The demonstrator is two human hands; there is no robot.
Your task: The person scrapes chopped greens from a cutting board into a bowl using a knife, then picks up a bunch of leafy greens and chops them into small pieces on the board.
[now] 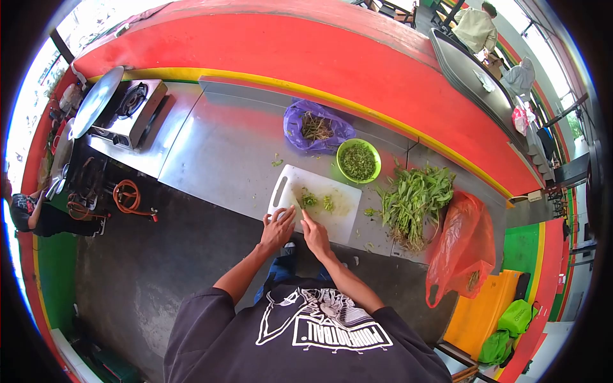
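A white cutting board lies at the front edge of the steel counter, its handle slot toward the left. My right hand is closed around a kitchen knife, whose blade points away from me over the board. Just left of it, my left hand rests on the board's near left part with fingers stretched out and nothing visible in them. Chopped greens sit by the knife tip, with a smaller clump to their right. Behind the board stands a green bowl of chopped leaves.
A purple bag holds stems. Leafy greens with roots lie right of the board, beside an orange plastic bag hanging over the edge. A gas stove stands far left. Another person is at the left edge.
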